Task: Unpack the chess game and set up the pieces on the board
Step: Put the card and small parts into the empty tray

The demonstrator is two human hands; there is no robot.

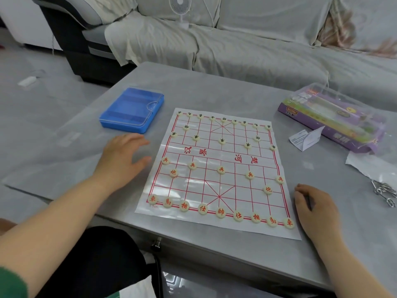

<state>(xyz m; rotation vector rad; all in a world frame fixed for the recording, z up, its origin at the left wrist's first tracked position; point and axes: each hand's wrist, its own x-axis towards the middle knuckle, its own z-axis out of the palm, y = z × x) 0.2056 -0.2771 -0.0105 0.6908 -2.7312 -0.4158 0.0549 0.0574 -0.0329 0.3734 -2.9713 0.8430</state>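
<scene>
- Blue case [132,109] lies on the table [214,91] with its clear lid shut; I cannot tell what is inside.
- Left hand [122,155] is just left of the board, fingers spread, holding nothing.
- Board [227,157] lies flat, with red pieces [220,212] on the near side and black pieces [222,140] on the far side.
- Right hand [313,209] rests by the board's near right corner, loosely curled and empty.
- Purple box [335,117] lies far right.

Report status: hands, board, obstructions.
Left hand open, left of board. Right hand open, right of board. Pieces set on both sides. Blue case apart from board.
</scene>
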